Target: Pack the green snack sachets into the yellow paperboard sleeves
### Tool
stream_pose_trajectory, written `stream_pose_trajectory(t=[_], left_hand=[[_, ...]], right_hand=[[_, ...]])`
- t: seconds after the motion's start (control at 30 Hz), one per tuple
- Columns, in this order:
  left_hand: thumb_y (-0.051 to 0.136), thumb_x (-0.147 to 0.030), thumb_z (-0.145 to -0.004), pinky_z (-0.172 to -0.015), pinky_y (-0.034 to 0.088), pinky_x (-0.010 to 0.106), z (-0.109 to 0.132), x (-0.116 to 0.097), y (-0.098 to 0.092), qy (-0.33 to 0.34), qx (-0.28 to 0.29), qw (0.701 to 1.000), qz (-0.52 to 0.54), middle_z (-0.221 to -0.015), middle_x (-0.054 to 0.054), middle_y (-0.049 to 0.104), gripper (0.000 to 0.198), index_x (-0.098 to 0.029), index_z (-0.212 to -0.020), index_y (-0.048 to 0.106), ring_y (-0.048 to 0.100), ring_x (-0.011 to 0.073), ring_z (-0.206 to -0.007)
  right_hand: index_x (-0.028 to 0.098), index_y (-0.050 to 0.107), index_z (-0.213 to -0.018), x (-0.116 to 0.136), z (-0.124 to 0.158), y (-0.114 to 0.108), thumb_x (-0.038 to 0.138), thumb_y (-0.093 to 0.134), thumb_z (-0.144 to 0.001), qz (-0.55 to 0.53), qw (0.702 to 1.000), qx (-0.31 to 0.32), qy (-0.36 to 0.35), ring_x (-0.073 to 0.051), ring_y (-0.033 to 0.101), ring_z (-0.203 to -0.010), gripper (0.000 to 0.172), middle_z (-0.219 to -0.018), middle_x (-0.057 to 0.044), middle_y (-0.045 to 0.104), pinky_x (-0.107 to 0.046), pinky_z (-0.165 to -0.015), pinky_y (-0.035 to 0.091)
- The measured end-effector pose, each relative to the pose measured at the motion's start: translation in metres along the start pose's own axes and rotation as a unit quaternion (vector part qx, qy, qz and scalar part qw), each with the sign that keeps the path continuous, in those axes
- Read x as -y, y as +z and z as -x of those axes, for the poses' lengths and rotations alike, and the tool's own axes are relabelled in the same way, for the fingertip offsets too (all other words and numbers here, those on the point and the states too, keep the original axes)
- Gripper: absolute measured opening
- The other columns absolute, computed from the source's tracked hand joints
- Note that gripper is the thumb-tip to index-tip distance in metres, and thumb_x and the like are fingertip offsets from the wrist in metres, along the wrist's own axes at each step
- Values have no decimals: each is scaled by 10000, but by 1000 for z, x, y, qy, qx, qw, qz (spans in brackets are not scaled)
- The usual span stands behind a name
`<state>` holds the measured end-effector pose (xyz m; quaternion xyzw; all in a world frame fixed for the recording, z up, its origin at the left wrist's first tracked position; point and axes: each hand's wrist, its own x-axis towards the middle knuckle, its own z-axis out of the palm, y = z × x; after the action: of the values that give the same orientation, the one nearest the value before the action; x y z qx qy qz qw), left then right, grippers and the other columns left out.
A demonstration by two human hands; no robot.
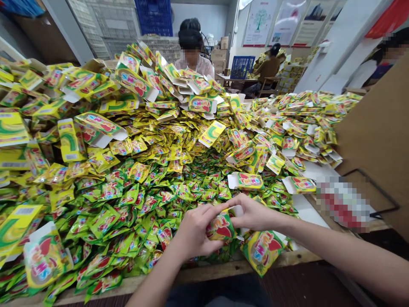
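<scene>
Fingers [204, 212] of both hands pinch one small foil packet [221, 227] from two sides. The left hand [194, 228] and the right hand [255, 214] are bent almost shut, and their tips meet close together over the top of it. The packet sits right between them, near the front edge of the wooden counter [204, 269]. It is yellow and green, with a red melon slice on the front. A white card flap [238, 211] pokes out at its upper right, by the fingers of the right hand. The long side of the packet seems to stand up and down, tipped a little, but the hands hide part of it, so that is hard to tell. Both hands touch it, and neither is plainly nearer.

Just below and to the right, a bigger packet [262, 252] lies at the counter's edge. Past the hands, a huge heap of packets [137, 200] covers the counter. A person [193, 64] sits across the heap, and another person [270, 66] works further back.
</scene>
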<state>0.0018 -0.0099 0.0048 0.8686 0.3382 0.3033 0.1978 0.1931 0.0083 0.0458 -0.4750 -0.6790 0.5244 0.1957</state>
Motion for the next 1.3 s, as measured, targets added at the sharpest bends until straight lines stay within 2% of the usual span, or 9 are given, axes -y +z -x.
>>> stream_pose_trajectory(t=[0.1,0.23,0.37,0.53,0.67,0.93,1.1,1.23,1.3], left_hand=[[606,-228,-633,-696,519,319,1,1,3,8,17,999,-44,-931,48,649,685,-224,-1299,445,624,212,-796],[628,-234,-634,-682,527,341,2,1,12,11,47,992,-119,-954,66,658,674,-200,-1284,453,628,232,-798],[675,-296,-677,-693,523,372,0,0,11,16,27,991,-131,-948,78,663,647,-200,-1279,458,628,248,-813],[668,-539,-705,-863,490,381,-5,-4,-8,-84,-118,981,131,-1197,110,569,754,-244,-1333,372,588,251,-1027],[607,-440,-791,-703,519,277,-7,-11,-16,-179,-114,933,289,-1013,62,610,510,-210,-1219,450,637,172,-816],[603,-355,-798,-656,462,254,-1,-23,-11,-203,-146,945,212,-842,9,594,215,-203,-923,517,578,146,-715],[564,-356,-828,-601,437,230,10,-22,-9,-221,-198,927,228,-779,-16,559,173,-212,-893,492,542,123,-644],[463,-375,-891,-698,463,276,15,-23,-4,-234,-123,937,228,-889,24,596,207,-219,-1019,510,580,157,-773],[430,-367,-910,-816,461,322,20,-22,-4,-238,-118,941,211,-1066,69,590,291,-225,-1161,466,578,185,-941]], right_hand=[[146,584,-597,-14,-5,12,215,619,-581,-24,999,-5,36,-61,356,-450,79,-485,70,440,-179,-415,292],[167,431,-486,-31,-16,28,172,614,-522,33,995,-94,22,-67,323,-512,187,-483,74,349,-184,-453,262],[188,332,-469,-26,-20,27,164,600,-511,54,988,-142,-3,-76,304,-545,272,-488,73,320,-197,-478,248],[194,453,-581,10,-8,8,231,645,-532,-77,989,-128,19,-72,392,-431,202,-487,66,450,-197,-409,302],[192,446,-585,27,3,9,277,744,-494,-184,971,-133,75,-42,371,-357,323,-434,92,442,-165,-342,286],[205,372,-563,9,-2,21,287,849,-395,-231,959,-127,107,-27,329,-306,512,-360,133,382,-145,-289,265],[166,634,-793,10,18,14,446,779,-564,-309,947,-52,72,-83,580,-579,390,-690,17,638,-188,-515,476],[152,683,-816,9,21,12,383,815,-545,-199,976,-25,88,-72,538,-513,380,-618,21,628,-176,-470,426],[134,689,-742,12,12,-10,359,829,-513,-129,985,-76,91,-86,530,-477,350,-591,-2,637,-193,-434,403]])
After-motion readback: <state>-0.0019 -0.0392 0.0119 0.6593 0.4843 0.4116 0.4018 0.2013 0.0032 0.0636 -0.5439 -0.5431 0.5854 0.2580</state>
